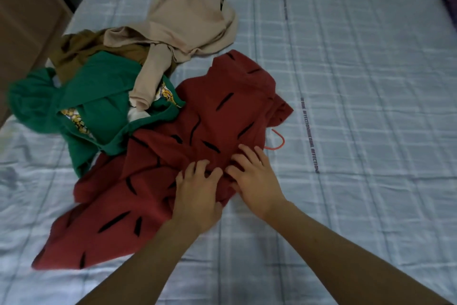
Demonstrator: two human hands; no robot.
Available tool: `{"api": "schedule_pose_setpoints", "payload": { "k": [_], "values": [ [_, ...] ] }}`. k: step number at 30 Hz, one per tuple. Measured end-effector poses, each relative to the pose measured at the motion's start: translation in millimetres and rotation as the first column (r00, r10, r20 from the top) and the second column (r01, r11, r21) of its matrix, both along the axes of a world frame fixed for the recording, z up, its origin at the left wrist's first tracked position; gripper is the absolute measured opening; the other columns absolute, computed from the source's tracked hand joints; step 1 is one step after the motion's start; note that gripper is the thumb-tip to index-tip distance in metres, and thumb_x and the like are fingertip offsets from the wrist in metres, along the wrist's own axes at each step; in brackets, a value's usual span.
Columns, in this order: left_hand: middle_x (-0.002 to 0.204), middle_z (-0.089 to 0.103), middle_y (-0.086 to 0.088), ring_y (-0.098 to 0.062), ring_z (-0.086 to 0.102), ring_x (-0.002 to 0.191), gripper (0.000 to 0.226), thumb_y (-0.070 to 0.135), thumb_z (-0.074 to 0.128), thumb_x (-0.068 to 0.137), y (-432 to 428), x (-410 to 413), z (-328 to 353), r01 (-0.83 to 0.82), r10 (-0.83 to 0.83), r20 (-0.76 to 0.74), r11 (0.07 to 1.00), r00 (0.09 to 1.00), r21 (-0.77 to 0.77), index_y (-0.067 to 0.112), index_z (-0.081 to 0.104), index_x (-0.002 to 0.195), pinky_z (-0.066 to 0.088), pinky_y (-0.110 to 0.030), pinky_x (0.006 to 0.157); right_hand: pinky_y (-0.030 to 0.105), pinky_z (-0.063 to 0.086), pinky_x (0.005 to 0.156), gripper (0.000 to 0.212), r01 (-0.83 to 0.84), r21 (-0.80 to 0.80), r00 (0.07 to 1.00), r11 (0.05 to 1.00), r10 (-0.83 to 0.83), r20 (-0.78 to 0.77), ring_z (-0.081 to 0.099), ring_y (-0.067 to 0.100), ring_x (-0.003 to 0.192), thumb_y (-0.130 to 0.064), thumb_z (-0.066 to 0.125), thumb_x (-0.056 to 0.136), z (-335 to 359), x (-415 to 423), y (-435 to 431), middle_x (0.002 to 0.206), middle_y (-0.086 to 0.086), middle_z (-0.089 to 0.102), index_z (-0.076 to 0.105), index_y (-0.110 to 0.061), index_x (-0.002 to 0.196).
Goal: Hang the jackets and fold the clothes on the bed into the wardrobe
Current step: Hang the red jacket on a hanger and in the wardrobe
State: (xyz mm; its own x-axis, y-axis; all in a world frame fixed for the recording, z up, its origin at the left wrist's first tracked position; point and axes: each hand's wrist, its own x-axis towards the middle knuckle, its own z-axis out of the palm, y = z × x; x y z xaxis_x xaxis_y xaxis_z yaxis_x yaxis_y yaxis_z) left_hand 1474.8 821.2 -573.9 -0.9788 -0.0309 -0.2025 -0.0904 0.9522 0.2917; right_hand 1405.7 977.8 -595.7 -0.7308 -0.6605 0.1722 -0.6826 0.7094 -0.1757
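Bed (358, 82), blue plaid sheet, fills the frame. Red garment (153, 181) with black dashes lies centre to lower left. Green garment (99, 97), beige garment (183, 25) and brown garment (79, 50) are piled upper left. Left hand (197, 196) has its fingers curled, bunching the red fabric. Right hand (254, 181) has its fingers extended, pressing on the fabric's right edge. Orange hanger hook (283, 141) pokes out just right of the fingertips.

Bare left forearm (133, 260), right forearm (346, 250)

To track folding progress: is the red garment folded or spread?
Not folded: the red garment lies rumpled on the bed, unevenly bunched.
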Motion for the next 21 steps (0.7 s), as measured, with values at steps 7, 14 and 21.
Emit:
{"api": "schedule_pose_setpoints", "payload": {
  "k": [7, 14, 21],
  "values": [
    [0.120, 0.058, -0.001, -0.037, 0.058, 0.110, 0.073, 0.029, 0.075, 0.041, 38.9, 71.3, 22.7, 0.156, -0.155, -0.014, 0.987, 0.988, 0.037, 0.033, 0.054, 0.111, 0.051, -0.060, 0.085, 0.042, 0.046, 0.102, 0.025, -0.080, -0.019, 0.995, 0.997, 0.081, 0.058, 0.060, 0.020, 0.083, -0.028, 0.086, 0.061, 28.4, 64.2, 57.8, 0.080, 0.000, 0.060, 0.072, -0.020, 0.080],
    [0.155, 0.027, 0.003, -0.035, 0.010, 0.149, 0.066, 0.022, 0.062, 0.083, 135.8, 150.4, 52.8, 0.310, -0.327, 0.254, 0.945, 0.910, 0.104, 0.036, 0.038, 0.143, 0.009, -0.069, 0.113, 0.026, 0.046, 0.051, 0.031, -0.037, 0.148, 0.976, 0.988, 0.003, 0.218, 0.056, 0.018, 0.064, -0.039, 0.089, 0.057, 52.2, 158.2, 170.0, 0.068, -0.003, 0.055, 0.066, -0.022, 0.069],
    [0.141, 0.045, -0.005, -0.029, 0.024, 0.141, 0.040, 0.029, 0.050, 0.080, 216.4, 185.9, 66.4, 0.485, -0.489, 0.110, 0.872, 0.865, 0.068, 0.030, 0.062, 0.118, 0.024, -0.073, 0.105, 0.024, 0.042, 0.049, 0.022, 0.098, 0.166, 0.965, 0.981, -0.135, 0.227, 0.054, 0.015, 0.053, -0.043, 0.063, 0.075, 70.4, 226.4, 256.3, 0.061, -0.005, 0.056, 0.065, -0.024, 0.063]
  ]
}}
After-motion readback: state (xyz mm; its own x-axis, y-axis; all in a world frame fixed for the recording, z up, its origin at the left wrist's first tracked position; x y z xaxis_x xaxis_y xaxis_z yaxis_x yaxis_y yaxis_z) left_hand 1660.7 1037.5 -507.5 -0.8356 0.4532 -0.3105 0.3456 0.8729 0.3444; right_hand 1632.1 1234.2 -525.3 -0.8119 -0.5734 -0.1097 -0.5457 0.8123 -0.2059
